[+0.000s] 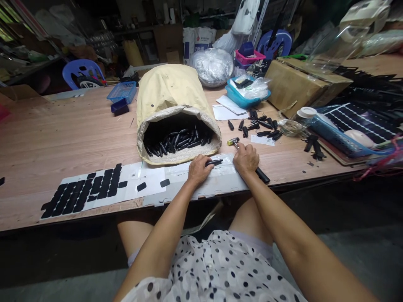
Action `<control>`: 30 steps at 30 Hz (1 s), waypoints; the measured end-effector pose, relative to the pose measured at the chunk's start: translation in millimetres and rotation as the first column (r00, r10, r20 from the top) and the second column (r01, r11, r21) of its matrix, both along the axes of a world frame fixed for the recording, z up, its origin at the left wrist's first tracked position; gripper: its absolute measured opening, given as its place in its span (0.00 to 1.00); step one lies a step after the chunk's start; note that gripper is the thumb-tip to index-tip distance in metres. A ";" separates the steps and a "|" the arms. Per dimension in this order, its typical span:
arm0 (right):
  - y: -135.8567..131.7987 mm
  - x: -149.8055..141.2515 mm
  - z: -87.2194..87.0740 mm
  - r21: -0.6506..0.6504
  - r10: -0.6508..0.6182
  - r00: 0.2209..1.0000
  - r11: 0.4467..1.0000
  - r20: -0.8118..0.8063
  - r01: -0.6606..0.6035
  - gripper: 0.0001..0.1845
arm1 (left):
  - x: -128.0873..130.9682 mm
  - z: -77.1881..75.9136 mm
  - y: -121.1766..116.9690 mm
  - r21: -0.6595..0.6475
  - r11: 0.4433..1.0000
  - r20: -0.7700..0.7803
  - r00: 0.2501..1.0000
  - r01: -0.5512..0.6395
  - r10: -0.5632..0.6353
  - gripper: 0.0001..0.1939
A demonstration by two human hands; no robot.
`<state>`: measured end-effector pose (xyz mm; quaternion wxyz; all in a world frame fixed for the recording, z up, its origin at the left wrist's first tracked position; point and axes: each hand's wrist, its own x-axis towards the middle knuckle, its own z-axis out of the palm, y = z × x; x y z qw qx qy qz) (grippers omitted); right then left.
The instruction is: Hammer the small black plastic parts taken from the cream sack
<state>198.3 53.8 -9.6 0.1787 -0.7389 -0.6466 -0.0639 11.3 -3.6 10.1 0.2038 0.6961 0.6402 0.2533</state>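
Sits at a wood-topped table (pixel 78 134), with both hands near its front edge. Holds a slim black part (pixel 217 162) in the left hand (pixel 199 170), with fingers closed over its left end, low above or on a pale flat board (pixel 185 192); cannot tell which. Grips a hammer (pixel 262 175) in the right hand (pixel 247 160), with a closed fist around the shaft, with the yellowish-tipped head pointing away from the body, near but apart from the part. Has straight ahead a cream sack (pixel 173 88) lying on its side, with its mouth toward the body and black pieces (pixel 181 140) heaped inside. Has loose pieces (pixel 264 122) scattered to the right of the sack, with a teal basket (pixel 232 95) and a cardboard box (pixel 291 86) farther back. Shows, to the left, a white sheet (pixel 130 174) bearing rows of black patches (pixel 72 197).
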 end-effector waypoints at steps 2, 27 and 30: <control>-0.1 0.1 1.2 -0.007 -0.004 1.000 1.000 -0.002 0.004 0.20 | -0.2 -0.8 -0.2 0.003 1.000 0.008 1.000 0.004 -0.004 0.08; -2.8 -2.1 7.2 -0.053 -0.004 1.000 0.999 -0.014 0.004 0.21 | -62.0 -66.7 -146.7 -0.492 0.853 0.062 0.985 0.172 -0.163 0.19; -2.8 -1.2 7.5 -0.038 -0.003 1.000 0.999 -0.013 0.003 0.21 | -61.5 -92.3 -135.9 -0.532 0.847 -0.025 1.000 0.000 -0.016 0.15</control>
